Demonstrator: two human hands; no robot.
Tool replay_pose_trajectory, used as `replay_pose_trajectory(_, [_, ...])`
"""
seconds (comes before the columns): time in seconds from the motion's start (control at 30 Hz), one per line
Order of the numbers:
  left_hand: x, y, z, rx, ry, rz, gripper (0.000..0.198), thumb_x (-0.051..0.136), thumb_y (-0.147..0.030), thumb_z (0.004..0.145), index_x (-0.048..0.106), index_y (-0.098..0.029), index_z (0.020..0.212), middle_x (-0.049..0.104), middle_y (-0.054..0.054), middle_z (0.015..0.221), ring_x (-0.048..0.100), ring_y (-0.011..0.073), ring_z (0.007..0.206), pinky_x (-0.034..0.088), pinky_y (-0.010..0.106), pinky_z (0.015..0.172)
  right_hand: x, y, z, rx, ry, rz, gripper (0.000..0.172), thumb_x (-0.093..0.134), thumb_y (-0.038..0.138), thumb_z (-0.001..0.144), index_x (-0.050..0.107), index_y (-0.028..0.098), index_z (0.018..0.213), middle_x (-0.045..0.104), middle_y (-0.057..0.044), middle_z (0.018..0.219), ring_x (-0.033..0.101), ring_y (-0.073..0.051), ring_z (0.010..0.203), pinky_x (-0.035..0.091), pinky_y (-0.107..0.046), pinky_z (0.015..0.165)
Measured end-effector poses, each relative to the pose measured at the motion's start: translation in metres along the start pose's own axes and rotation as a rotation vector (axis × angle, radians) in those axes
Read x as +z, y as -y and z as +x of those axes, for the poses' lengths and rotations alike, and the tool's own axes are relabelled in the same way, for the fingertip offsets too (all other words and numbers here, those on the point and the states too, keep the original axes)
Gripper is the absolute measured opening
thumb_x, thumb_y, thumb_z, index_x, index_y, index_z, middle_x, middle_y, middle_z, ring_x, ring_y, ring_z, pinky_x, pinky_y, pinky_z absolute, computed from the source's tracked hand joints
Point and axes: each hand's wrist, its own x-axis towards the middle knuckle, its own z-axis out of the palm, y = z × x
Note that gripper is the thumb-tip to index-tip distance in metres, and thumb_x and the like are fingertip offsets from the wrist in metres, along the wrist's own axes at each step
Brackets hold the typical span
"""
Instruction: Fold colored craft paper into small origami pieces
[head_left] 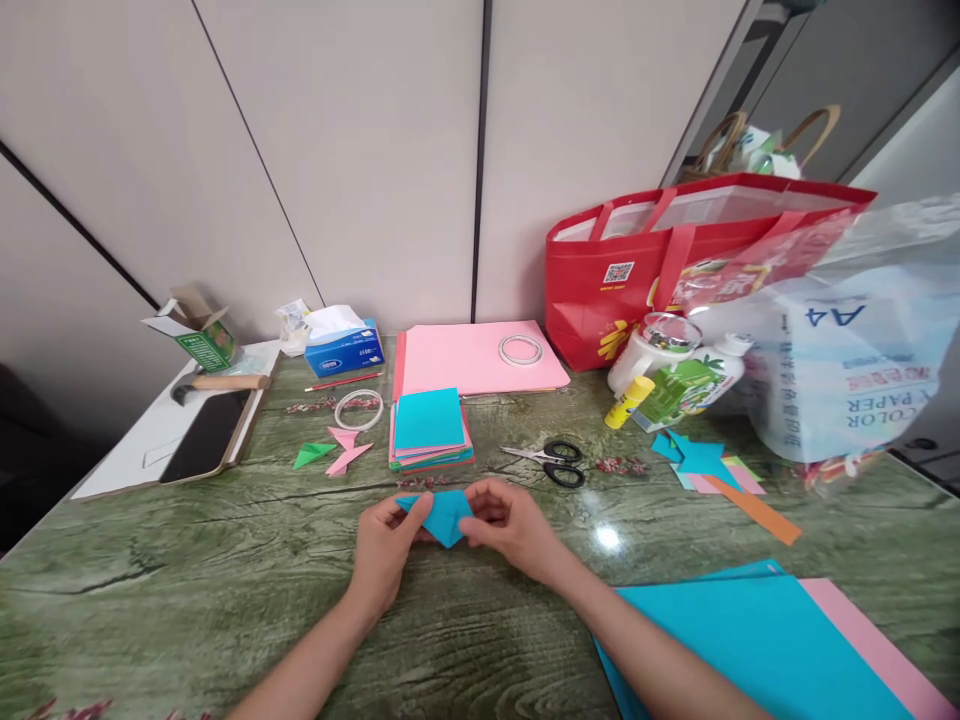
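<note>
A small folded piece of blue paper (448, 518) is held between my two hands, low over the table, its point facing me. My left hand (388, 540) pinches its left end between thumb and fingers. On the opposite side my right hand (510, 525) grips the right edge, thumb in front and fingers curled behind. Just beyond lies a stack of square coloured sheets (429, 420), blue on top. Folded pink paper pieces (347, 452) and a green one (313, 455) rest to the left. Black-handled scissors (551, 460) lie beyond my right hand.
Large blue sheets (742, 640) lie under my right forearm. Paper scraps (701, 460), a yellow glue stick (629, 402), a red bag (600, 290) and a plastic paper pack (847, 360) stand right. Pink sheets (465, 355), a tissue box (343, 350), a hammer (225, 381) and a phone (206, 435) lie farther back.
</note>
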Motion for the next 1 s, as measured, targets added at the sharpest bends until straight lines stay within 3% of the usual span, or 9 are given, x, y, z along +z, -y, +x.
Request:
replay_pose_trajectory(0.1, [0.000,-0.003,0.000,-0.039,-0.006,-0.019,0.020,0.070,-0.033,0.060,0.065,-0.014,0.063,0.066,-0.001,0.058,0.058,0.0135,0.054,0.052,0.026,0.056,0.003,0.000,-0.001,0.001,-0.008,0.020,0.027,0.067,0.020,0.059,0.052,0.017,0.082,0.060,0.001,0.069,0.056,-0.011,0.057,0.047,-0.023,0.055])
replay_pose_trajectory(0.3, [0.005,-0.012,-0.006,-0.128,0.201,0.159,0.023,0.068,-0.035,0.062,0.063,-0.013,0.062,0.067,0.003,0.052,0.060,0.0156,0.046,0.051,0.026,0.051,-0.004,0.002,0.004,-0.111,-0.259,0.090,0.024,0.064,0.025,0.065,0.053,0.018,0.085,0.058,0.001,0.068,0.055,-0.011,0.062,0.046,-0.022,0.056])
replay_pose_trajectory(0.5, [0.004,-0.005,-0.007,-0.139,0.235,0.128,0.022,0.063,-0.035,0.067,0.061,-0.014,0.068,0.069,0.004,0.061,0.065,0.0185,0.056,0.051,0.028,0.058,0.001,0.003,0.002,-0.101,-0.155,0.160,0.034,0.067,0.024,0.064,0.051,0.019,0.093,0.061,-0.001,0.076,0.058,-0.013,0.069,0.048,-0.025,0.060])
replay_pose_trajectory(0.6, [0.002,-0.003,-0.004,-0.087,0.271,0.178,0.021,0.064,-0.034,0.067,0.061,-0.013,0.066,0.067,0.002,0.061,0.062,0.0161,0.056,0.049,0.025,0.056,0.001,0.003,0.001,-0.067,-0.160,0.143,0.031,0.064,0.020,0.063,0.051,0.018,0.090,0.059,0.002,0.068,0.055,-0.010,0.058,0.045,-0.022,0.053])
replay_pose_trajectory(0.7, [0.000,-0.003,0.000,-0.007,0.190,0.213,0.020,0.065,-0.033,0.066,0.063,-0.014,0.074,0.066,0.001,0.066,0.059,0.0135,0.057,0.047,0.022,0.051,0.000,0.001,0.002,-0.001,-0.120,0.093,0.032,0.063,0.015,0.061,0.050,0.017,0.090,0.058,0.005,0.061,0.050,-0.007,0.049,0.040,-0.019,0.047])
replay_pose_trajectory(0.87, [-0.003,-0.004,0.003,0.002,0.217,0.204,0.018,0.067,-0.030,0.063,0.061,-0.014,0.068,0.061,-0.001,0.057,0.055,0.0118,0.051,0.047,0.021,0.047,0.003,-0.001,0.001,0.023,-0.083,0.060,0.023,0.063,0.016,0.061,0.051,0.015,0.081,0.059,0.003,0.062,0.052,-0.008,0.051,0.040,-0.020,0.049])
replay_pose_trajectory(1.0, [-0.001,-0.002,0.003,-0.026,0.288,0.113,0.034,0.066,-0.028,0.065,0.054,-0.017,0.095,0.064,0.000,0.068,0.059,0.0137,0.056,0.049,0.024,0.050,0.004,-0.001,0.002,0.007,-0.124,0.078,0.022,0.064,0.021,0.062,0.051,0.016,0.080,0.057,0.003,0.063,0.052,-0.009,0.053,0.041,-0.021,0.049])
